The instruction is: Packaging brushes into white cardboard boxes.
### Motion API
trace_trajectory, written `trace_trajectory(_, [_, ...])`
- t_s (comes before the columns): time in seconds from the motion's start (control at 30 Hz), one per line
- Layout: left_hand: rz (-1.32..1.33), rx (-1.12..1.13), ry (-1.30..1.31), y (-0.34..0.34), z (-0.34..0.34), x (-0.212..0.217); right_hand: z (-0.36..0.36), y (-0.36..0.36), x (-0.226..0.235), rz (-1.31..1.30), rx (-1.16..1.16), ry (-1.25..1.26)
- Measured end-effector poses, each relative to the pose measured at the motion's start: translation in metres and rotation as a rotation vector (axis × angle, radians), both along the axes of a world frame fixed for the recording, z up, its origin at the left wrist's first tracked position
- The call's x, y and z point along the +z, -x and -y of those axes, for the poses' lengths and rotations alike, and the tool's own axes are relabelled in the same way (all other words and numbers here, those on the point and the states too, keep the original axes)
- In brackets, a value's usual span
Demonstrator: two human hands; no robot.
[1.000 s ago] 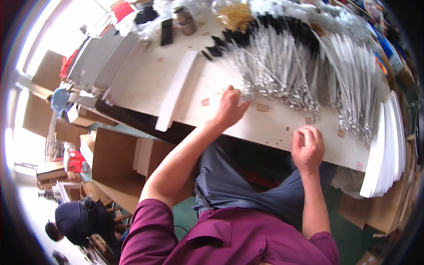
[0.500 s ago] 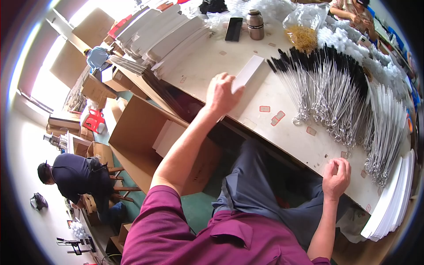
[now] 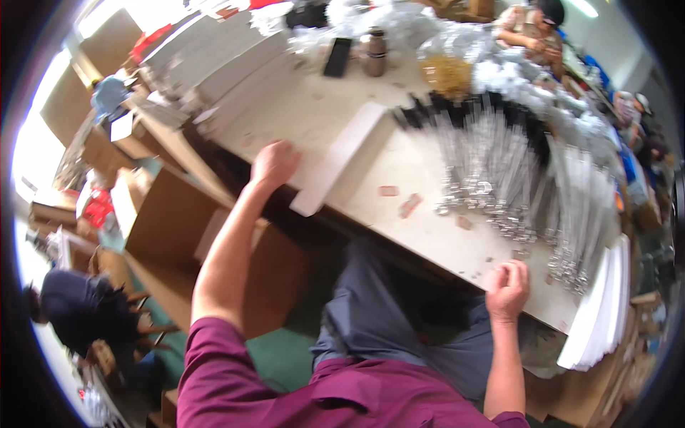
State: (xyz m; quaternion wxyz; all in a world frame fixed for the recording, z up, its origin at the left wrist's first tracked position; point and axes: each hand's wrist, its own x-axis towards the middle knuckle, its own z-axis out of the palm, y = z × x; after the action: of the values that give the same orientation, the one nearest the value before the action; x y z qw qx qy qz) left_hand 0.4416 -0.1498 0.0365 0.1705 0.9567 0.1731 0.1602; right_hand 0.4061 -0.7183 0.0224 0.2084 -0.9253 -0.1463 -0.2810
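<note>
My left hand [image 3: 275,162] lies palm down on the pale worktable [image 3: 321,121], just left of a long flat white strip [image 3: 342,153] that lies slantwise; it holds nothing. My right hand [image 3: 508,289] rests at the table's near edge with its fingers curled, and nothing shows in it. Beyond it spreads a fan of several clear tubes with black caps [image 3: 499,164]. A few small reddish tags [image 3: 410,205] lie between my hands.
A stack of white sheets [image 3: 606,314] stands at the right end. A black phone [image 3: 337,57], a brown jar [image 3: 376,51] and a bag of yellow bits [image 3: 449,71] sit at the back. Open cardboard boxes [image 3: 164,221] stand below left. Other people sit lower left [image 3: 78,314] and top right [image 3: 531,28].
My left hand has slid from the tubes leftward past the white strip to the table's left part. My view has swung left with it. The right hand has stayed at the near edge.
</note>
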Motion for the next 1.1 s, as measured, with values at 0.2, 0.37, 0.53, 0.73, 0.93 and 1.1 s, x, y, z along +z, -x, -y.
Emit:
trace_trajectory(0.2, [0.171, -0.041, -0.034, 0.002, 0.005, -0.009, -0.001, 0.005, 0.007, 0.014, -0.021, -0.026])
trace_trajectory(0.37, [0.296, -0.041, -0.045, 0.006, -0.004, -0.031, -0.002, 0.005, 0.004, 0.05, -0.011, -0.028])
trace_trajectory(0.53, [0.503, -0.016, -0.053, 0.027, 0.002, -0.036, -0.001, 0.003, 0.008, 0.08, 0.018, -0.06])
trace_trajectory(0.73, [0.603, 0.058, 0.132, 0.114, 0.064, -0.073, 0.003, 0.002, 0.008, 0.067, -0.001, -0.068])
trace_trajectory(0.93, [-0.449, -0.308, -0.169, 0.298, 0.103, -0.325, -0.005, 0.002, 0.01, 0.064, 0.028, -0.081])
trace_trajectory(1.1, [0.024, -0.547, -0.29, 0.315, 0.116, -0.374, -0.002, 0.001, 0.007, 0.056, 0.014, -0.08])
